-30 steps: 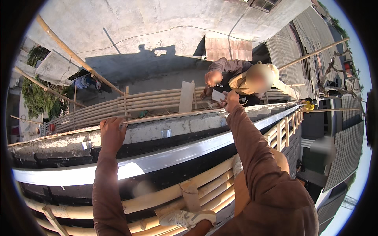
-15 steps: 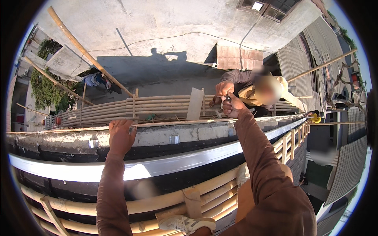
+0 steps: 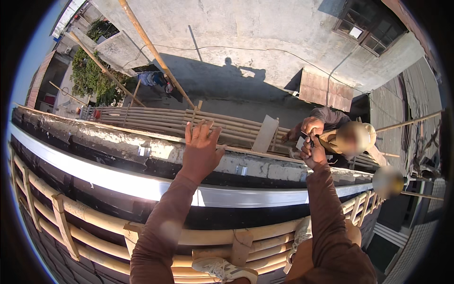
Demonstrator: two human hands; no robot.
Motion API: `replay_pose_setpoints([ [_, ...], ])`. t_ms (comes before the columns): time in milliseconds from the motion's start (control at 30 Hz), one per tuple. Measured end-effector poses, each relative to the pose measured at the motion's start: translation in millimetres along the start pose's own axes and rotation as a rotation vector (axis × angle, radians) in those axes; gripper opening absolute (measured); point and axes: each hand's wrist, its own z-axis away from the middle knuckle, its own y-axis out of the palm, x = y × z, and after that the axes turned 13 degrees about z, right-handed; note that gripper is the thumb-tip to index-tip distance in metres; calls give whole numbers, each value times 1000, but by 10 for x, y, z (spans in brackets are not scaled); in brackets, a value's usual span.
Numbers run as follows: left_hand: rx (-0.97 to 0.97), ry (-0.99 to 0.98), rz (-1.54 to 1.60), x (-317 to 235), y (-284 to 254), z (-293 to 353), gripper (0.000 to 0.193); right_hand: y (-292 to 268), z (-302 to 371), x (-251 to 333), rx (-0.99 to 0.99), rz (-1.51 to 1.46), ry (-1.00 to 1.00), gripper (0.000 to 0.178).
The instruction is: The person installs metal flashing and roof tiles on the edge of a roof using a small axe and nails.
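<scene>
My left hand (image 3: 202, 152) is raised with fingers spread over the rough top of the block wall (image 3: 272, 169), holding nothing. My right hand (image 3: 316, 155) reaches across that wall with its fingers closed. It meets a co-worker's hand (image 3: 312, 126), and a small dark thing (image 3: 309, 137) shows between the two; its kind is too small to tell. A long silver metal channel (image 3: 246, 197) runs along the near side of the wall, below both of my forearms. Small metal brackets (image 3: 241, 170) are set along the wall's side.
Bamboo scaffolding (image 3: 208, 236) lies under my feet, and more bamboo rails (image 3: 156, 117) run beyond the wall. A co-worker (image 3: 333, 118) leans in at the far right. A pale board (image 3: 266, 134) leans on the far rails. Slanting bamboo poles (image 3: 156, 52) rise at the left.
My left hand has lifted from the wall's edge, and its fingers have spread. My right hand still meets the co-worker's hand. The whole view has turned, shifting the scene rightward.
</scene>
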Motion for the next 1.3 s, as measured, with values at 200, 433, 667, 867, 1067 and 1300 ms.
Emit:
replay_pose_setpoints([
  [200, 37, -659, 1348, -1288, 1624, -652, 45, 154, 1, 56, 72, 20, -33, 33],
  [433, 238, -1073, 1923, -1710, 2155, -895, 45, 325, 308, -20, -42, 421, 17, 29],
  [667, 170, -1135, 2125, -1368, 1591, -570, 42, 1083, 585, -255, -71, 1390, -130, 41],
  [867, -51, -1222, 2436, -1363, 1124, 113, 37, 1632, 1323, -349, 57, 1324, -114, 43],
  [1067, -500, -1388, 2594, -1659, 573, 701, 31, 1806, 2089, -415, -35, 1133, 43, 35],
  [1300, -244, -1549, 2377, -1880, -358, 1420, 36, 1822, 3193, -294, -6, 1252, -48, 23],
])
